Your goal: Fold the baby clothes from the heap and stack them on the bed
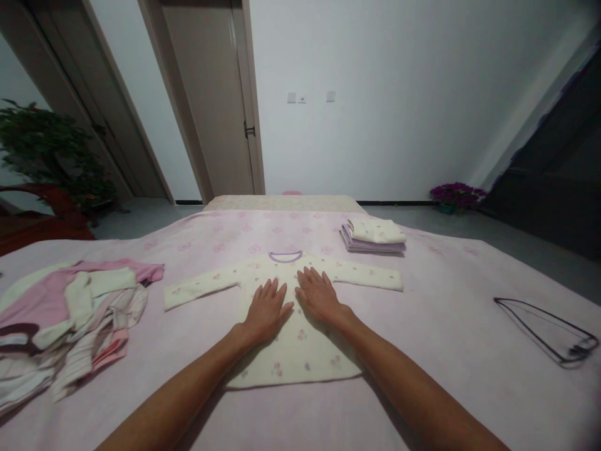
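Observation:
A cream long-sleeved child's top [295, 354] with small printed motifs and a purple neckline lies spread flat before me, both sleeves stretched out sideways. My left hand [268, 311] rests palm down on the left part of its chest, fingers extended. Beside it, my right hand [319, 295] presses flat on the right part of the chest, a little higher. Neither hand holds anything. The cloth directly beneath the palms is hidden.
A loose heap of clothes [84, 307] lies at the left on the pink bedspread [432, 351]. A folded stack of clothes [373, 235] sits beyond the right sleeve. At the far right is a black wire hanger-like frame [549, 332]. Doors and a white wall stand behind.

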Available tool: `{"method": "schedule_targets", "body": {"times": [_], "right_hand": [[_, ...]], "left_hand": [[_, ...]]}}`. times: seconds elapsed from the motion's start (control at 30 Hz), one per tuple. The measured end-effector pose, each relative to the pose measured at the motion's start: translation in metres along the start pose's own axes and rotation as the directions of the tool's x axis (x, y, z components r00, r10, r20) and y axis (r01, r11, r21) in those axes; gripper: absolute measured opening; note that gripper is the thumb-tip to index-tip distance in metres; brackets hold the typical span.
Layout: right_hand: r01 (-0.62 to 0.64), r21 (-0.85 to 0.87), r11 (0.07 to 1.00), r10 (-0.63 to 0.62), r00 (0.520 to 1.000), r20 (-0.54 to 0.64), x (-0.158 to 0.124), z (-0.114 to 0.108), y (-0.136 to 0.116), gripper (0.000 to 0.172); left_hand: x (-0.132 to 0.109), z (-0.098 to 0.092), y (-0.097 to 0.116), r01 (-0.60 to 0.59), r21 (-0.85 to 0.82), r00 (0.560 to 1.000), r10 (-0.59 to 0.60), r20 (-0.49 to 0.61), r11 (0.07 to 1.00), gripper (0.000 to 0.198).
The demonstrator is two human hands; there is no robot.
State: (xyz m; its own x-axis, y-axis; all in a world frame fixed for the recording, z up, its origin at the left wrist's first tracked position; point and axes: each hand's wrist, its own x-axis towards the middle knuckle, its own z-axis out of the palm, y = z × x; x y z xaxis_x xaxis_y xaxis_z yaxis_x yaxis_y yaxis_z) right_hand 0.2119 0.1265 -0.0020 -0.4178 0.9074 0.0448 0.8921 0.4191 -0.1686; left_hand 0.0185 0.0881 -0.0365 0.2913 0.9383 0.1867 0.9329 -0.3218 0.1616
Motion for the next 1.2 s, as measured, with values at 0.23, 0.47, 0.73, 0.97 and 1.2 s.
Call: {"method": "schedule_targets", "body": {"times": [0.23,0.47,0.73,0.97,1.2], "right_hand": [[0.081,0.006,0.997,-0.081,0.996,-0.026,-0.044,0.018,-0.011,0.065],[0.033,-0.044,0.998,-0.034,0.999,-0.028,-0.056,0.014,0.019,0.067],[-0.108,-0.072,0.991,0.107,0.994,-0.018,-0.060,0.004,0.005,0.068],[0.162,0.009,0.987,-0.162,0.987,-0.010,-0.032,0.003,-0.052,0.062],[0.068,0.009,0.998,-0.068,0.998,-0.005,0.020,0.018,-0.023,0.065]], "left_hand": [[-0.026,-0.009,0.000,0.020,0.063,0.999,-0.023,0.038,0.998,0.060],[-0.045,-0.020,-0.010,0.094,0.077,0.995,-0.097,0.037,0.993,0.059],[-0.066,-0.020,-0.012,0.141,0.076,0.989,-0.143,0.026,0.987,0.060],[-0.067,-0.014,-0.012,0.136,0.067,0.991,-0.134,-0.022,0.989,0.058],[-0.068,-0.016,-0.021,0.118,-0.045,0.989,-0.121,-0.080,0.992,0.054]]}}
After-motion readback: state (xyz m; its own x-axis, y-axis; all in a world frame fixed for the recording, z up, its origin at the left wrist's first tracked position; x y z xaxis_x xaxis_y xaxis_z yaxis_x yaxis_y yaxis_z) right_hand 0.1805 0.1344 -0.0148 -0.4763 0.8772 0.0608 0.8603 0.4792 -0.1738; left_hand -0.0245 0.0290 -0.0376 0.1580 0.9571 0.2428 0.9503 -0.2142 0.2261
